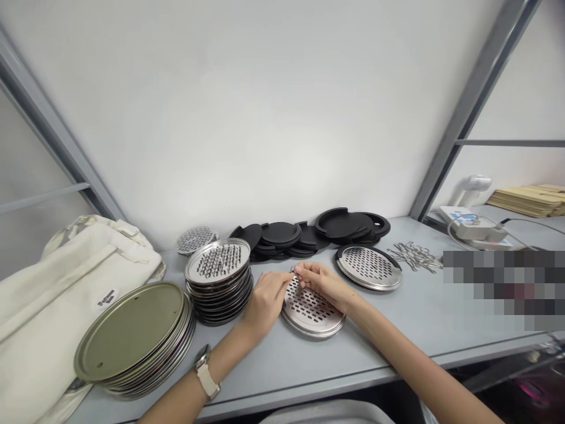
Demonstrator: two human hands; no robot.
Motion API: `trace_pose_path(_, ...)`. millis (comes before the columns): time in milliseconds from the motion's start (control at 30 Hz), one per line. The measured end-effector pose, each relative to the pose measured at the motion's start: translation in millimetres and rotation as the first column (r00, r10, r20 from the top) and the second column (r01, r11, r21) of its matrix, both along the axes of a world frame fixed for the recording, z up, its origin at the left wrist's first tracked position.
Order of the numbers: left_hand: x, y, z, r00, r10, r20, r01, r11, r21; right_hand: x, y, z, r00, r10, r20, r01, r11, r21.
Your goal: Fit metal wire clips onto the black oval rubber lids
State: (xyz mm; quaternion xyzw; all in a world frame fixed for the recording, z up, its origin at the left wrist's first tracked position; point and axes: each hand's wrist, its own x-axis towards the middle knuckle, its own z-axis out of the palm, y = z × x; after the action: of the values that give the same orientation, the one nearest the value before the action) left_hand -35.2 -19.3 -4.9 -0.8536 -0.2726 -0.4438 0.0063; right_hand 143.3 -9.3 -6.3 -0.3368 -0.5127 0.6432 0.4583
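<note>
Both my hands meet at the far edge of a round metal grater plate [312, 309], which lies on the table with slotted holes facing up. My right hand [324, 284] pinches a small piece of bent wire [292, 270] between thumb and fingers. Closed in close beside it, my left hand [266, 297] has its fingertips near the wire and the plate's left edge; what they grip is hidden. To the right sits a similar grater plate [371, 268] with a black rim piece along its far side. Farther right lies a loose pile of wire clips [415, 256].
Left of my hands stand a tall stack of grater plates [218, 265] and a stack of olive-green round plates [136, 333]. Black round holders [282, 234] lie along the wall. A cream cloth bag [66, 277] is far left; a power strip [474, 227] and cables lie right.
</note>
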Motion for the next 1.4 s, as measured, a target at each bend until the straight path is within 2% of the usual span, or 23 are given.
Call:
trace_pose_path(67,-4.0,0.8,3.0,0.975,-0.065,-0.211,0.103,0.979,0.174,0.3,0.5,-0.4,0.997,0.023,-0.071,-0.027,0.998,-0.052)
trace_pose_path(133,-6.5,1.4,5.6,0.948,-0.060,-0.314,0.149,0.952,0.266,0.8,0.8,-0.5,0.989,0.049,-0.137,-0.062,0.994,-0.093)
trace_pose_path(200,-7.1,1.3,6.1,0.954,-0.040,-0.296,0.122,0.957,0.263,1.4,0.5,0.0,0.983,0.063,-0.170,-0.081,0.991,-0.104)
trace_pose_path(333,-5.4,0.2,1.2,0.991,0.021,-0.129,-0.005,0.992,0.127,1.8,-1.7,2.8,0.989,0.064,-0.130,-0.077,0.992,-0.097)
trace_pose_path(433,-4.9,-0.8,-0.9,0.996,0.055,-0.072,-0.048,0.994,0.094,2.1,-2.3,3.5,0.988,0.085,-0.130,-0.100,0.988,-0.117)
trace_pose_path(533,-5.4,-1.1,2.1,0.986,0.022,-0.167,0.008,0.984,0.176,3.0,-0.7,1.0,0.980,0.099,-0.170,-0.123,0.983,-0.139)
trace_pose_path(667,-5.1,0.2,7.9,0.923,0.059,-0.380,0.106,0.911,0.398,4.7,2.5,-2.5,0.962,0.085,-0.258,-0.142,0.968,-0.208)
trace_pose_path(733,-5.1,1.0,9.0,0.907,0.069,-0.415,0.127,0.895,0.427,5.2,3.0,-2.5,0.952,0.082,-0.296,-0.157,0.957,-0.242)
trace_pose_path(833,-6.3,1.2,8.3,0.942,0.023,-0.335,0.102,0.931,0.349,4.8,1.4,-0.2,0.952,0.088,-0.293,-0.159,0.961,-0.226)
trace_pose_path(933,-8.4,-0.5,7.0,0.980,-0.016,-0.198,0.052,0.983,0.175,3.8,-1.6,2.9,0.972,0.102,-0.212,-0.140,0.975,-0.171)
trace_pose_path(1033,-9.3,-2.4,6.2,0.993,-0.041,-0.113,0.047,0.997,0.056,3.4,-3.0,4.1,0.981,0.107,-0.161,-0.130,0.982,-0.136)
trace_pose_path(1100,-8.7,-2.3,5.4,0.992,-0.059,-0.112,0.066,0.996,0.061,3.8,-2.1,3.3,0.976,0.115,-0.184,-0.143,0.979,-0.145)
trace_pose_path(1300,-5.3,3.4,2.5,0.962,-0.050,-0.268,0.130,0.948,0.289,5.9,5.7,-2.4,0.929,0.074,-0.362,-0.193,0.932,-0.306)
trace_pose_path(1400,-6.2,3.4,2.1,0.970,-0.053,-0.236,0.105,0.971,0.214,6.1,5.8,-2.7,0.924,0.071,-0.376,-0.191,0.938,-0.291)
